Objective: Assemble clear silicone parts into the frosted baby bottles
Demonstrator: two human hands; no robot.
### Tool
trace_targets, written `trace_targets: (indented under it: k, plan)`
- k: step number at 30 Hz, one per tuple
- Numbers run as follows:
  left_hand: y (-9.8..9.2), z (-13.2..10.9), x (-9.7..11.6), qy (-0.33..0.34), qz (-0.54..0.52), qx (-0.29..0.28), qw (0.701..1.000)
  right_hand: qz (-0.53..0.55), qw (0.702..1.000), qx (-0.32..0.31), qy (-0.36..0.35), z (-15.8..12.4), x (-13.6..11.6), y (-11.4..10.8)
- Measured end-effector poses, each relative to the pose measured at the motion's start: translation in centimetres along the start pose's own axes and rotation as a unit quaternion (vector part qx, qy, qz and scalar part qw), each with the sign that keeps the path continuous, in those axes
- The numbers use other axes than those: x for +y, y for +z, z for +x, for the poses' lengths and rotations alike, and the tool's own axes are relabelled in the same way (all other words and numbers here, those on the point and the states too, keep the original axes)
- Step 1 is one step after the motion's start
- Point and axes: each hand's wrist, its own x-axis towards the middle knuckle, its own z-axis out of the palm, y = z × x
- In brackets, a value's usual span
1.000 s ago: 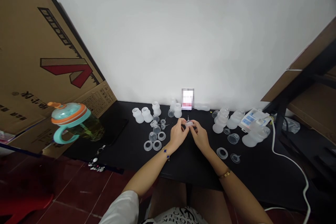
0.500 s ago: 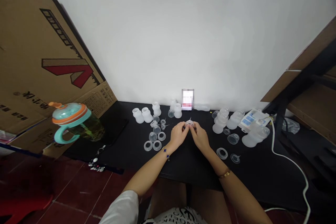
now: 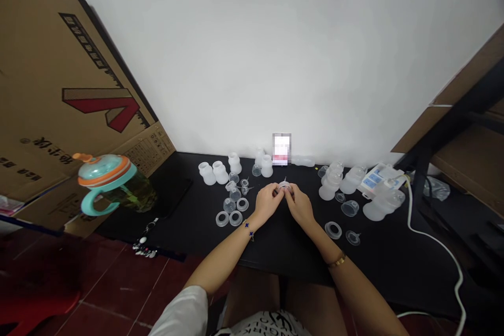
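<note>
Between both hands is a silicone bottle nipple in a whitish screw ring [image 3: 285, 185], its thin tip pointing up. My left hand [image 3: 267, 200] grips its left side, fingers closed. From the other side my right hand [image 3: 301, 205] pinches it, the thumbs nearly meeting at the near edge; fingers partly hide the ring. Left of my left hand lie several loose screw rings [image 3: 235, 218], clear dome caps [image 3: 229, 205] and small clear nipples [image 3: 244, 184]. Right of my right hand are another screw ring [image 3: 333, 230], a clear nipple [image 3: 353, 238] and a clear cap [image 3: 350, 208].
White bottles [image 3: 219, 172] stand at the back left, with capped bottles [image 3: 329, 186] at the right. A white box [image 3: 380, 181] sits near a white cable [image 3: 429, 239]. A lit screen [image 3: 281, 149] leans on the wall. A large jug [image 3: 118, 184] and a carton [image 3: 47, 89] occupy the left.
Hardly anything differs. Both hands stay in place around the nipple and screw ring, with only a very slight shift of the fingers.
</note>
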Motion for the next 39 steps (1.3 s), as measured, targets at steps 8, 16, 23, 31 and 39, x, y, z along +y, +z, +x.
trace_targets:
  k: [8, 16, 23, 31, 39]
  plan:
    - [-0.04, 0.03, 0.07, -0.007, 0.0, 0.0, 1.0, -0.012, 1.0, -0.005, 0.001, -0.01, 0.04, 0.05]
    - [-0.24, 0.1, 0.27, -0.015, 0.009, -0.005, 1.0, -0.02, 1.0, -0.006, 0.005, 0.08, 0.17, 0.21]
    - [-0.34, 0.06, 0.31, -0.005, 0.004, 0.001, 1.0, -0.025, 1.0, -0.004, 0.0, 0.08, 0.28, 0.3]
    - [-0.33, 0.08, 0.19, -0.005, 0.001, 0.003, 1.0, -0.025, 1.0, -0.005, -0.004, 0.08, 0.34, 0.29]
    - [-0.33, 0.01, 0.12, -0.004, -0.006, 0.003, 1.0, -0.033, 0.999, -0.007, 0.006, 0.05, 0.13, 0.21]
